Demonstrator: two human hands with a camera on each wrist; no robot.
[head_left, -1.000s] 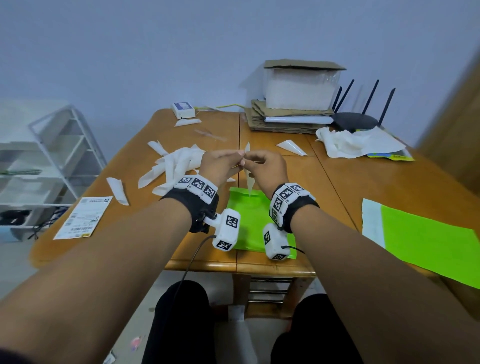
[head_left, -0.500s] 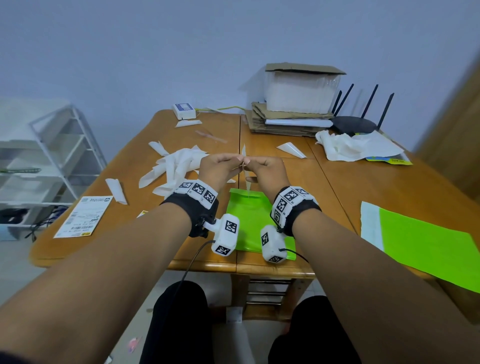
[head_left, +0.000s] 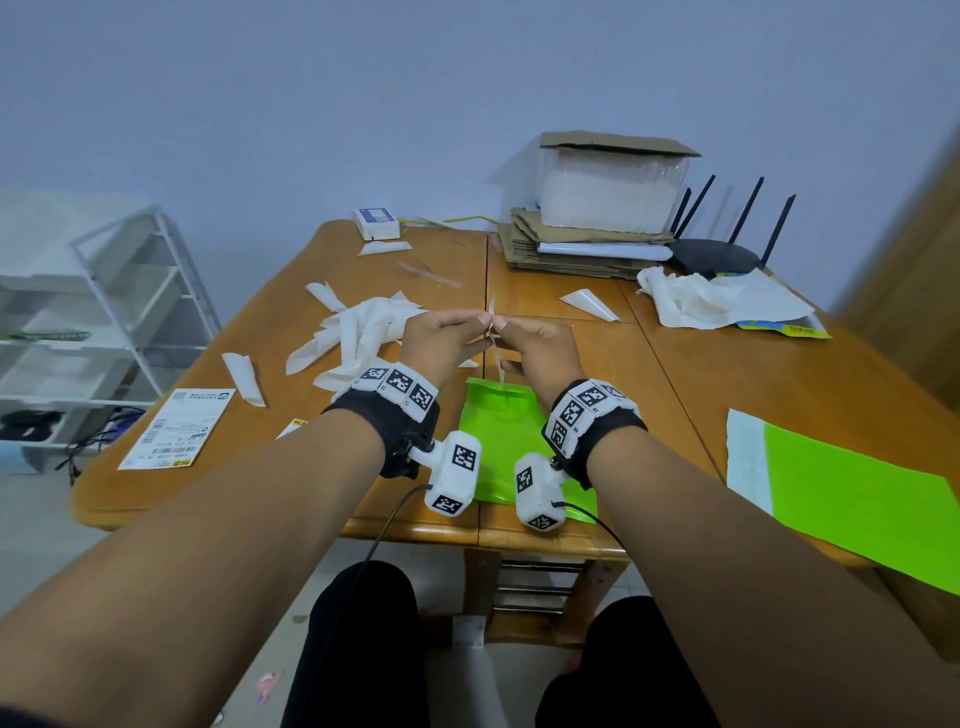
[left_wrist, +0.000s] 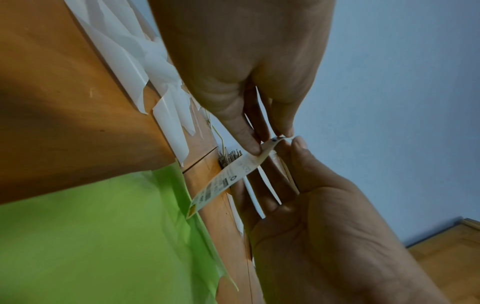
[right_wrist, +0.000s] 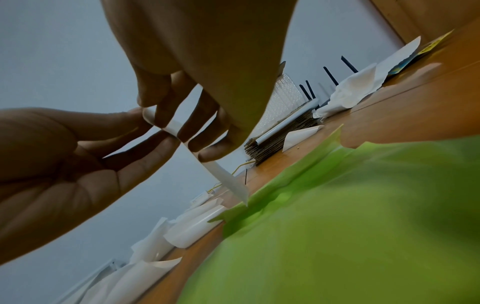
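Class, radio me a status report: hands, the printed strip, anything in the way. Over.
Left hand, right hand both pinch printed strip at its top end. Strip hangs down toward green bag. Nothing blocks the hands.

Your head view is lit softly and evenly, a little dim and bluish, with only faint shadows on the table, and the wide lens bends its edges, where the shelf looks smeared. In your wrist views the left hand looks dark against the pale wall, the strip is fairly sharp, and the green sheet near the lens is strongly blurred.
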